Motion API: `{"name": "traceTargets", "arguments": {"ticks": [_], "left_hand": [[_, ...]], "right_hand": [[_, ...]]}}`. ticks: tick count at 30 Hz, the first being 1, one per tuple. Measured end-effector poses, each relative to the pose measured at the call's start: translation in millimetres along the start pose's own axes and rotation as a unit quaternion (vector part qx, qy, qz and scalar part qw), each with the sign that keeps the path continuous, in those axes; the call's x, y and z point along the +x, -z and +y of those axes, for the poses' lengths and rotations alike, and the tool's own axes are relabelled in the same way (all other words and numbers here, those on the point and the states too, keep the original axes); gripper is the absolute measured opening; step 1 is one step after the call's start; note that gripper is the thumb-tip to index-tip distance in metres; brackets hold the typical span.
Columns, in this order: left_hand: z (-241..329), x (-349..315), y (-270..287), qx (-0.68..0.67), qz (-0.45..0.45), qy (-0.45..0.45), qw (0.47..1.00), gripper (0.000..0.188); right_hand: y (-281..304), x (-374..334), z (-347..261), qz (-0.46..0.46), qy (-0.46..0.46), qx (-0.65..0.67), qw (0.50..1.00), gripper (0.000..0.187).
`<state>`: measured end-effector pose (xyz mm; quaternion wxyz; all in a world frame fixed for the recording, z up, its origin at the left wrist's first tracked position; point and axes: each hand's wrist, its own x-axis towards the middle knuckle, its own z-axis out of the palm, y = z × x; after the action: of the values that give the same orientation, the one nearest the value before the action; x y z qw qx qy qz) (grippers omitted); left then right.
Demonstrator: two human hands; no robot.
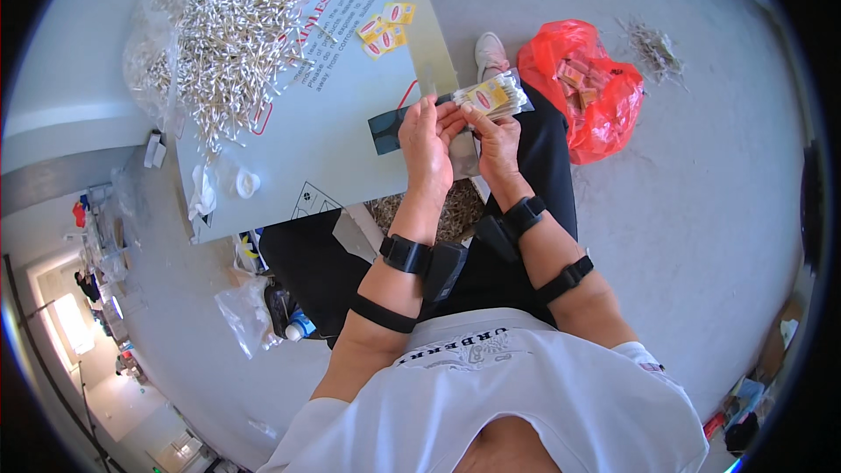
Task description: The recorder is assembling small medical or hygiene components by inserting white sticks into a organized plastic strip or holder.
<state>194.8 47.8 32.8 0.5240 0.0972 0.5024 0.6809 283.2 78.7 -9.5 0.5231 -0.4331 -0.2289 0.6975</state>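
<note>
A small clear bag of cotton swabs, with a yellow and red card inside, is gripped by my right hand, thumb on top. My left hand is beside the bag's left end, palm turned up. Its fingers reach toward the bag and its thumb stands apart; whether the fingertips touch the bag is hard to make out. Both hands are over the table's right edge. Under my left hand, a dark strip lies on the table. Several yellow cards are scattered farther back on the tabletop.
A large heap of loose cotton swabs spills from a clear bag on the table. A red plastic bag with small packets stands on the floor at right, near a swab pile. Below the table edge is a container of swabs.
</note>
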Motion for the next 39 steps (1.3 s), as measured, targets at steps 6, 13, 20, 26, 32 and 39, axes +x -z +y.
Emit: {"name": "traceTargets", "arguments": {"ticks": [6,13,20,26,32,39], "left_hand": [[6.0,12.9,2.7,-0.01,-0.006,0.001,1.0,0.046],[17.1,20.9,-1.0,0.114,-0.084,-0.011,0.99,0.044],[4.0,3.7,-5.9,0.071,-0.011,-0.014,0.997,0.051],[15.4,14.7,1.0,0.005,-0.081,0.038,0.996,0.052],[14.5,1.5,5.2,0.155,-0.044,0.059,0.985,0.05],[17.6,8.4,-0.6,0.126,-0.075,0.072,0.987,0.048]], "right_hand": [[-6.2,9.3,-0.8,0.032,-0.001,0.039,0.999,0.026],[-7.5,9.6,6.2,0.054,0.04,0.05,0.996,0.025],[-4.8,6.0,8.7,0.042,0.023,0.069,0.996,0.025],[-1.9,7.3,9.6,0.02,0.028,0.06,0.998,0.029],[-4.7,2.7,6.4,0.03,0.028,0.04,0.998,0.027],[3.9,3.9,7.7,-0.006,-0.009,0.026,1.0,0.027]]}}
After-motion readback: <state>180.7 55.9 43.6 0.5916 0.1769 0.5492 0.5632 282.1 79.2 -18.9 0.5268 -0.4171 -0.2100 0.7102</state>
